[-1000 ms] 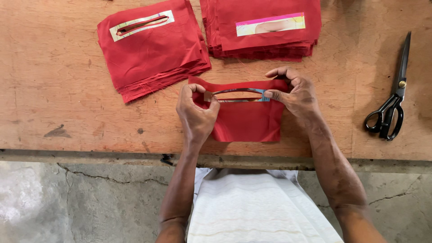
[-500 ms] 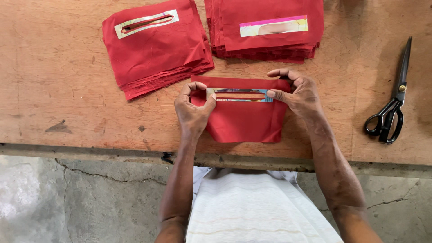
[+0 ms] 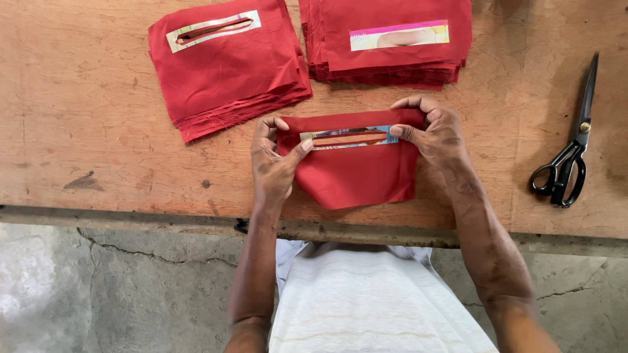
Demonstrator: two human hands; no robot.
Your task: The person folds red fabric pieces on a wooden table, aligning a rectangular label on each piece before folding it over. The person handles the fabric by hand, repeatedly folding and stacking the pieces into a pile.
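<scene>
A red fabric piece [image 3: 356,173] with a pale strip and a slit [image 3: 348,138] along its top lies near the table's front edge. My left hand [image 3: 273,163] pinches its left end, thumb on the strip. My right hand [image 3: 435,133] pinches the right end, fingers curled over the top edge. Both hands hold the piece flat on the wooden table [image 3: 85,124].
A stack of red pieces with a slit strip on top [image 3: 226,68] lies at the back left. A second red stack with a pink strip [image 3: 392,39] lies at the back centre. Black scissors [image 3: 568,153] rest at the right. Below the table's edge lies cracked concrete floor [image 3: 98,287].
Both hands have spread the red piece flatter and pulled it straight along the slit. The view has shifted slightly.
</scene>
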